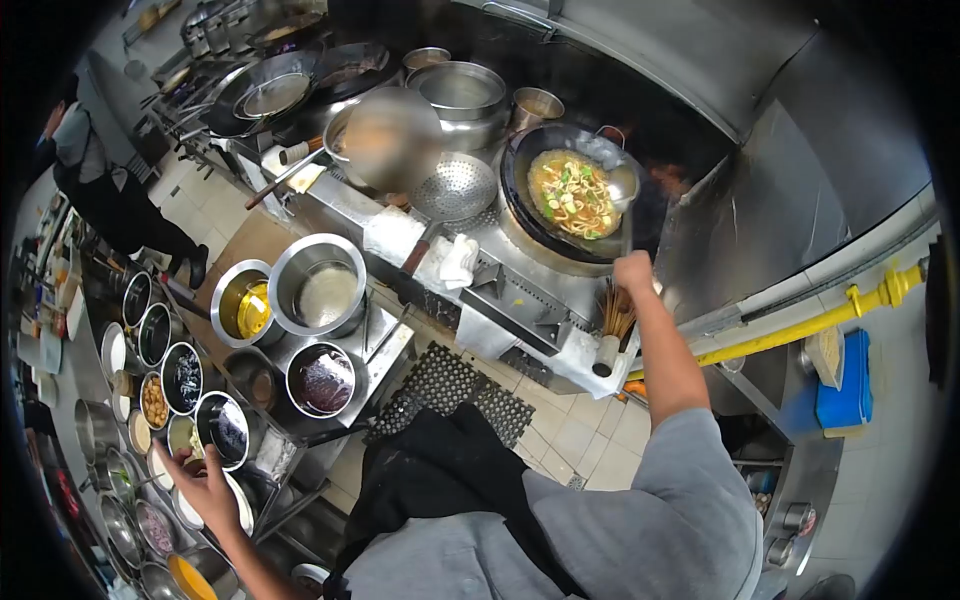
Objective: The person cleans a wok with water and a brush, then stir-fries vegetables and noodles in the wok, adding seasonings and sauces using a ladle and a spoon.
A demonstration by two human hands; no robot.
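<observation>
My right hand [632, 270] is closed round the handle of a ladle [622, 187], whose bowl sits at the right side of the wok [520, 170]. Noodles with green pieces and broth [575, 195] lie in the wok on the stove. At the lower left, my left hand [208, 490] is raised with its fingers spread and holds nothing. It is over the side counter, near a pot of dark contents [222, 430] and a round white container [243, 508].
A perforated strainer [454, 187] and a folded white cloth [459, 262] lie left of the wok. Large pots [318, 284] stand on the side table. A bamboo brush [616, 312] is at the stove's front edge. Another person [110, 190] stands at the far left.
</observation>
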